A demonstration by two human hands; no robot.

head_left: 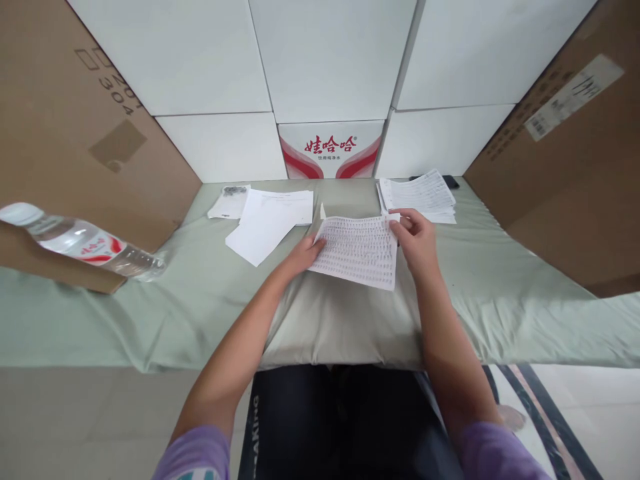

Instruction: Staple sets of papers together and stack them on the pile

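A sheet of paper [357, 250] covered in rows of small dark marks is held tilted above the cloth. My left hand [304, 255] pinches its left edge, thumb on top. At the upper right corner, my right hand [414, 239] grips it between thumb and fingers. Left of the sheet lie blank-looking white papers [270, 223], fanned and overlapping. A small clear packet [230, 201] with dark contents or print rests beside them. Behind my right hand sits a stack of printed sheets [417, 193], with a dark flat object [451, 182] partly hidden beneath it.
A green cloth [200, 300] covers the table. White cartons [330, 150] form a wall at the back. Brown cardboard boxes stand at the left [125, 193] and right [565, 180]. A water bottle [90, 243] with a red-and-white label is by the left box.
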